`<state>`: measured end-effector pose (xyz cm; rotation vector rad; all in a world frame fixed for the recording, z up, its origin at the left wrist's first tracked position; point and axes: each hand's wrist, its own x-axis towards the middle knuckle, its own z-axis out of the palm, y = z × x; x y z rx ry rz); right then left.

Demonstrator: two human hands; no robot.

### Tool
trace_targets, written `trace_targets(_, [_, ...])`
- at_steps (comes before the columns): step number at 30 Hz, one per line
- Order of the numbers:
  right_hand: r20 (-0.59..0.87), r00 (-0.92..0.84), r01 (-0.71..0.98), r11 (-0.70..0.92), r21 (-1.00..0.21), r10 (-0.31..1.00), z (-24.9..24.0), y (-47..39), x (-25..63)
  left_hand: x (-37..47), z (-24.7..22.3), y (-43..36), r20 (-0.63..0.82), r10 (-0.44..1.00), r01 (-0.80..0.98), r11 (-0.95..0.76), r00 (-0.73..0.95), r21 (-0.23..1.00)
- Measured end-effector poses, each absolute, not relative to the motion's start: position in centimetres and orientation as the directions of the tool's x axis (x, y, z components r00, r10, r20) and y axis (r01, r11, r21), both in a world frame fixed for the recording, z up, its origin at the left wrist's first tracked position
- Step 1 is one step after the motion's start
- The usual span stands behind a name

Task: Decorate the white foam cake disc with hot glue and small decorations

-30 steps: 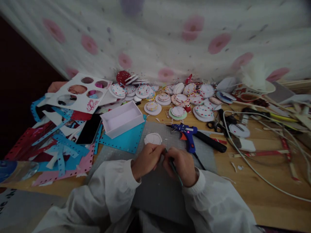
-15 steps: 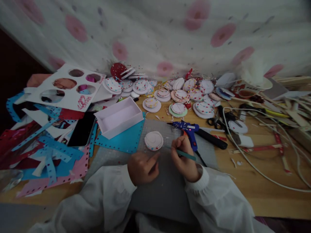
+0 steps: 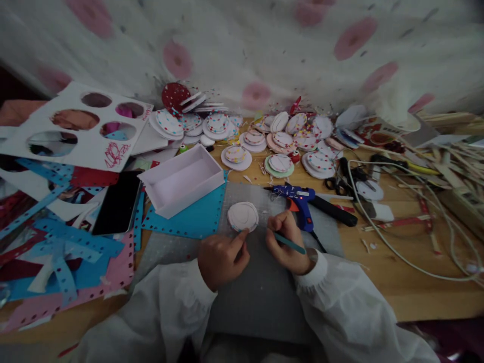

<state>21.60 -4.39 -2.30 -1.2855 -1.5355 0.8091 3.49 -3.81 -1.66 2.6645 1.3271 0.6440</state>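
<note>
A round white layered paper disc (image 3: pixel 242 217) with small coloured dots along its lower edge lies on the grey mat (image 3: pixel 260 302). My left hand (image 3: pixel 226 257) rests at its near side, the index finger stretched out and touching the disc's near edge; the thumb stands apart below. To the right of the disc, my right hand (image 3: pixel 288 242) is closed round a thin teal tool (image 3: pixel 290 243). The tool's handle slants down to the right; its tip is too faint to make out.
Behind my right hand lies a blue glue gun (image 3: pixel 298 199). A white open box (image 3: pixel 183 181), a phone (image 3: pixel 118 204) and paper scraps are at the left. Several decorated discs (image 3: pixel 282 141) line the back. A white cable (image 3: pixel 401 262) loops at the right.
My left index finger has come up against the disc's near edge. The view has shifted slightly. My right hand still holds the teal tool beside the disc.
</note>
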Motion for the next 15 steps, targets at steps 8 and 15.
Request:
trace_targets(8, [0.340, -0.159, 0.517, 0.372, -0.771, 0.927, -2.69, -4.66, 21.95, 3.66, -1.66, -4.01, 0.344, 0.795, 0.753, -0.595, 0.500, 0.281])
trace_targets(15, [0.401, -0.238, 0.613, 0.457, -0.644, 0.885, -2.20, -4.48, 22.04, 3.73, -2.04, -4.12, 0.333, 0.806, 0.740, -0.586, 0.490, 0.330])
